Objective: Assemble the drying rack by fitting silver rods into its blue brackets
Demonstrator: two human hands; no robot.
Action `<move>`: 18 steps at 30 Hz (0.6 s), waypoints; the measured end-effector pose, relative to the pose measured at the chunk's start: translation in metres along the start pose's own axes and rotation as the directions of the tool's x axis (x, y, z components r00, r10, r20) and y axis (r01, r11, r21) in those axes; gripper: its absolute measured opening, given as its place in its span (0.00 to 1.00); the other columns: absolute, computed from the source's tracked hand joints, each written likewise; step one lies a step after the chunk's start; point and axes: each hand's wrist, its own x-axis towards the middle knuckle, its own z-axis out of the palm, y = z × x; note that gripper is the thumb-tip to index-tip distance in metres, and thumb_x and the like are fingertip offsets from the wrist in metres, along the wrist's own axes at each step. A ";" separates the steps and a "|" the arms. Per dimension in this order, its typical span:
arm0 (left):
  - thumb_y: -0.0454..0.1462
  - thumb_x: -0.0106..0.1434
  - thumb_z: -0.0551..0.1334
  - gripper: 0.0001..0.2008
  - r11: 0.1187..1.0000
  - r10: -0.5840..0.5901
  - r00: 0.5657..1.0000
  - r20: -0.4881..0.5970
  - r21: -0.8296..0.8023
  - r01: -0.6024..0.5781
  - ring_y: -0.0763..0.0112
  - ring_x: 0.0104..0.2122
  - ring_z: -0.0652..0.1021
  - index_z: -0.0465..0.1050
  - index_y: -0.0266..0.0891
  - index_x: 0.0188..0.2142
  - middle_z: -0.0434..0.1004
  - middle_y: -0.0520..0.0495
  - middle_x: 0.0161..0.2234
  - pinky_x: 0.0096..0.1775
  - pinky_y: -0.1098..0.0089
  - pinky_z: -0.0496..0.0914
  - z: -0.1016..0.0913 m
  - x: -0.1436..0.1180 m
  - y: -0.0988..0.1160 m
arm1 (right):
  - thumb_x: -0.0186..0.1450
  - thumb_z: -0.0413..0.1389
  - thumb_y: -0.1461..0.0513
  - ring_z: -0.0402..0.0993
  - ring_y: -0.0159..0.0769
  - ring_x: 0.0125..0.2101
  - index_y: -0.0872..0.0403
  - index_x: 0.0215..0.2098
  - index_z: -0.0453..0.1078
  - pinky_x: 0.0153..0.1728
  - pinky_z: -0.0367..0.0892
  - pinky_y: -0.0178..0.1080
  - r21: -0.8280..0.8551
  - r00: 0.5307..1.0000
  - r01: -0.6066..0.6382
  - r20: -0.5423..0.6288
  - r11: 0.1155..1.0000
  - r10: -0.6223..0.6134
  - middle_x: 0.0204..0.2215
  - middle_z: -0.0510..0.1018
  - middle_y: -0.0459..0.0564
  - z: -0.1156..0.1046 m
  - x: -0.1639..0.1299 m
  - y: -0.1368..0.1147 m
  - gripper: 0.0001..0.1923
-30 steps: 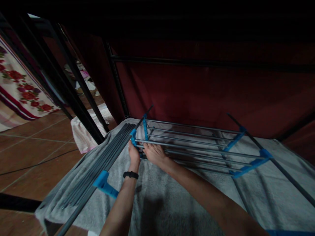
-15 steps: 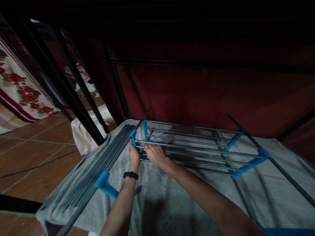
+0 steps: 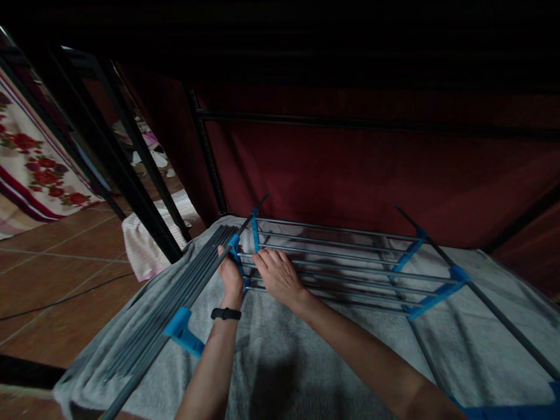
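A part-assembled clothes drying rack, grey tubes with blue plastic brackets, lies on a grey blanket. My left hand, wearing a black wristband, is wrapped around the left side of the frame at a blue bracket. Its thumb shows beside the long side pole; the other fingers are mostly hidden. Close by on the right, my right hand has its fingers curled over the left ends of the cross rods. Toward the right, more blue brackets join the rods to the other side pole.
Several loose grey rods lie left of the frame. Another blue bracket sticks out near my left forearm. Black metal posts rise at the left, a dark red cloth hangs behind, and a dark beam crosses overhead.
My left hand has shifted slightly left, its thumb now up by the side pole. My right hand stays on the rods with its fingers a little rearranged. The view has shifted slightly.
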 end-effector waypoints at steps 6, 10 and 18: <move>0.59 0.72 0.50 0.31 0.998 -0.067 0.995 0.080 -0.008 0.068 0.67 0.24 0.72 0.74 0.40 0.26 0.74 0.46 0.23 0.31 0.66 0.70 0.006 0.000 0.012 | 0.77 0.43 0.68 0.73 0.41 0.47 0.54 0.54 0.70 0.54 0.67 0.44 -0.011 0.982 -0.108 0.158 0.994 0.108 0.48 0.78 0.55 -0.002 0.015 0.006 0.16; 0.59 0.72 0.49 0.31 0.999 -0.034 0.996 0.079 0.041 0.030 0.68 0.20 0.68 0.72 0.41 0.26 0.70 0.48 0.20 0.27 0.65 0.65 0.005 0.003 0.008 | 0.78 0.41 0.67 0.74 0.41 0.47 0.53 0.53 0.70 0.52 0.69 0.44 -0.019 0.977 -0.121 0.173 0.993 0.122 0.48 0.77 0.54 -0.007 0.021 0.008 0.17; 0.60 0.69 0.55 0.26 0.995 -0.075 0.996 0.038 -0.064 0.077 0.72 0.19 0.65 0.64 0.44 0.27 0.64 0.54 0.20 0.24 0.68 0.61 0.010 0.008 0.002 | 0.78 0.41 0.67 0.74 0.41 0.47 0.53 0.54 0.70 0.49 0.71 0.43 -0.017 0.975 -0.120 0.184 0.993 0.121 0.49 0.77 0.55 -0.012 0.026 0.011 0.17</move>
